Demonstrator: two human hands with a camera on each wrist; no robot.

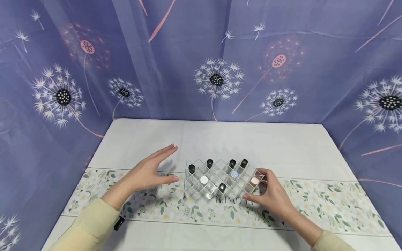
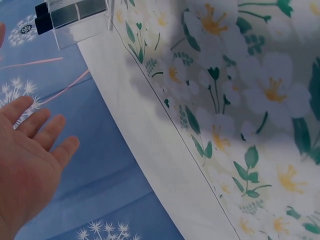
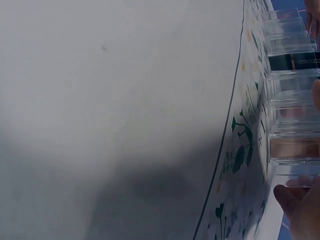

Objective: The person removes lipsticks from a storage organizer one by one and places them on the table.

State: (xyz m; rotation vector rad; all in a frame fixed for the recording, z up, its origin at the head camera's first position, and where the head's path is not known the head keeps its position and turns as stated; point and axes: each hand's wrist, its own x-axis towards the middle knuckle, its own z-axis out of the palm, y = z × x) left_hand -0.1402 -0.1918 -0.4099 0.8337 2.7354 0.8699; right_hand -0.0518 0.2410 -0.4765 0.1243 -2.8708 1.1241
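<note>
A clear lipstick organizer [image 1: 197, 192] with diamond-shaped compartments sits on the table. Several capped tubes that look like lipsticks stand in it: black-capped ones such as the tube [image 1: 191, 169] at its left end, a white-capped one [image 1: 204, 180], a pale blue one [image 1: 234, 174] and a peach one [image 1: 254, 181] at the right. My right hand [image 1: 274, 193] holds the organizer's right end, thumb at the front and fingers behind. Left of the organizer, apart from it, my left hand [image 1: 147, 174] is held with fingers extended and thumb spread, holding nothing.
The white tablecloth [image 1: 150, 136] has a floral band [image 1: 314, 198] across it, with printed lettering partly hidden near the organizer. A purple dandelion-print curtain [image 1: 176, 69] hangs behind and at both sides. A small black object [image 1: 119, 223] shows at the left sleeve.
</note>
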